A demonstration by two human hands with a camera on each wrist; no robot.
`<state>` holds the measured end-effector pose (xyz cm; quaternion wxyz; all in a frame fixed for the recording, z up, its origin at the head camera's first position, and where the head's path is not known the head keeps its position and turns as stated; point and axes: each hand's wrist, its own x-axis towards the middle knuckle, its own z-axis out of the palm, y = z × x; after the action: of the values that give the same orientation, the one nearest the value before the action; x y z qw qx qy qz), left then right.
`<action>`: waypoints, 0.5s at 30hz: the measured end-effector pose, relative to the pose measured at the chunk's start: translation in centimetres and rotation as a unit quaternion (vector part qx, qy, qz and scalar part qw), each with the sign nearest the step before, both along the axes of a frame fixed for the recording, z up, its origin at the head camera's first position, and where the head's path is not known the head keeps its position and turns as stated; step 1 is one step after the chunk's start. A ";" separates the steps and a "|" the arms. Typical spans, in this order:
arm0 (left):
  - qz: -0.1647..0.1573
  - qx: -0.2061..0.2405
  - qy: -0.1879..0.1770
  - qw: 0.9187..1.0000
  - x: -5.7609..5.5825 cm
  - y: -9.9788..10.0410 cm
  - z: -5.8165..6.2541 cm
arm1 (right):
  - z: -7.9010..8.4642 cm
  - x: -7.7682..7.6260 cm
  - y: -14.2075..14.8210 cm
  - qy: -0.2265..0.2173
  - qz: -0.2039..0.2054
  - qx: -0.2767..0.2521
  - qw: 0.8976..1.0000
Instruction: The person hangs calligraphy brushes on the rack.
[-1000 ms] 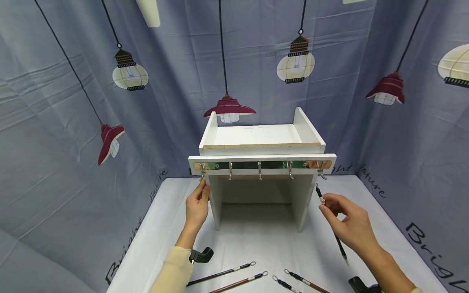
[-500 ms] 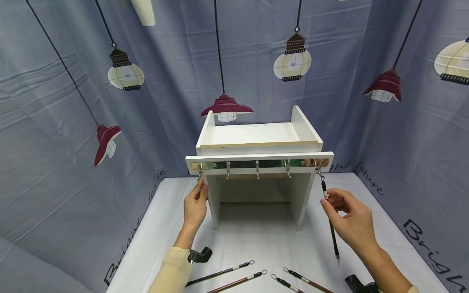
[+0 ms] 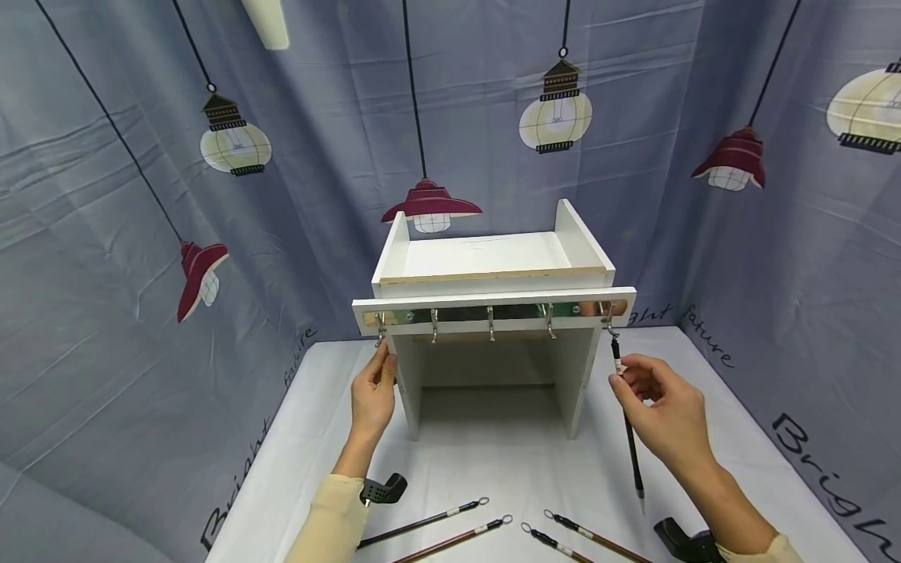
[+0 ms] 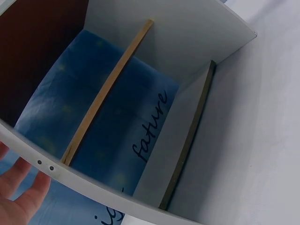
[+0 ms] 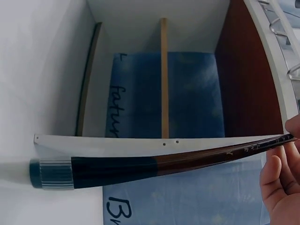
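Observation:
A white wooden shelf unit (image 3: 411, 375) has a front rail with several metal hooks (image 3: 434, 324). My right hand (image 3: 665, 410) pinches a dark-handled calligraphy brush (image 3: 633, 450) near its top, and the brush hangs nearly upright, tip down. Its top end is right at the rightmost hook (image 3: 610, 322). In the right wrist view the brush (image 5: 117, 170) crosses in front of the shelf, its ribbed end at left. My left hand (image 3: 373, 399) touches the unit's left side just below the leftmost hook (image 3: 381, 328). The left wrist view shows those fingers (image 4: 35, 197) extended against the side panel's edge.
Several more brushes with loops, among them a black one (image 3: 422, 521) and a brown one (image 3: 454, 539), lie on the white table (image 3: 486, 461) in front. A patterned grey-blue curtain (image 3: 317, 234) surrounds the table at the back and sides.
My right hand has brought the brush up and left, its loop end meeting the rightmost hook and the shaft turning more upright. The left hand keeps its place at the shelf's left side.

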<state>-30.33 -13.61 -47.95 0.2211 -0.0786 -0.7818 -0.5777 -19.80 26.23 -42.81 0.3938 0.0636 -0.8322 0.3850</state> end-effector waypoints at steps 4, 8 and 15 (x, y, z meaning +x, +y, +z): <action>0.000 0.002 0.002 1.000 0.0 0.1 0.1 | 0.1 -0.1 -0.1 0.003 -0.001 -0.001 1.000; -0.005 0.005 0.004 1.000 -0.1 0.1 0.1 | 0.0 -0.3 -0.1 0.009 -0.008 -0.006 1.000; -0.011 0.012 -0.001 1.000 -0.1 -0.1 0.0 | -0.2 -0.1 -0.3 0.020 -0.014 -0.025 0.999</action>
<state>-30.47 -13.70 -47.96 0.2150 -0.0842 -0.7738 -0.5899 -19.94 25.96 -43.00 0.4171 0.0492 -0.8151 0.3989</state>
